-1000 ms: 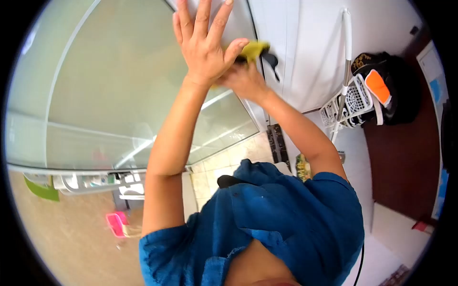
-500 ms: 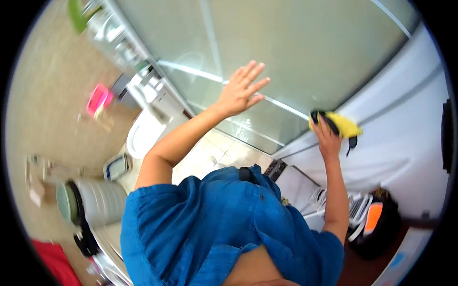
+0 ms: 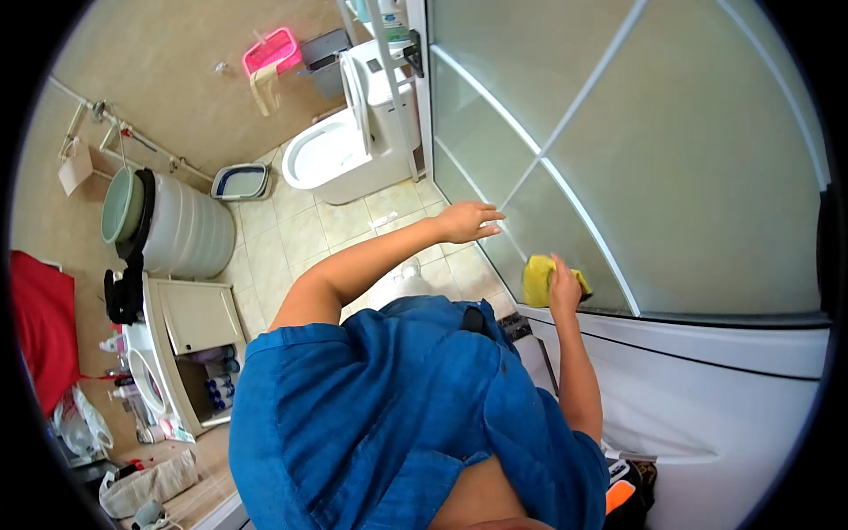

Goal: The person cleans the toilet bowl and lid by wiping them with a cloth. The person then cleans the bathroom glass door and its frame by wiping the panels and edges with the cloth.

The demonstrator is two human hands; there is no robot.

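My right hand (image 3: pixel 565 288) grips a yellow cloth (image 3: pixel 537 279) against the lower part of a frosted glass door (image 3: pixel 698 168), close to its edge by the white frame. A dark patch shows beside the cloth under my fingers. To the left, my left hand (image 3: pixel 464 222) is stretched toward the same glass with its fingers extended and nothing in it. Whether those fingertips touch the pane I cannot tell.
A toilet (image 3: pixel 327 159) stands beyond my left arm on the tiled floor (image 3: pixel 291 238). Further left are a large pale barrel (image 3: pixel 190 225), a folded basin (image 3: pixel 241 182) and an open cabinet (image 3: pixel 199 318). A pink basket (image 3: pixel 272 53) hangs on the wall.
The view has turned, bringing more of the room into sight. My right hand has moved the cloth from the white frame area onto the glass. My left hand's spread fingers have drawn closer together.
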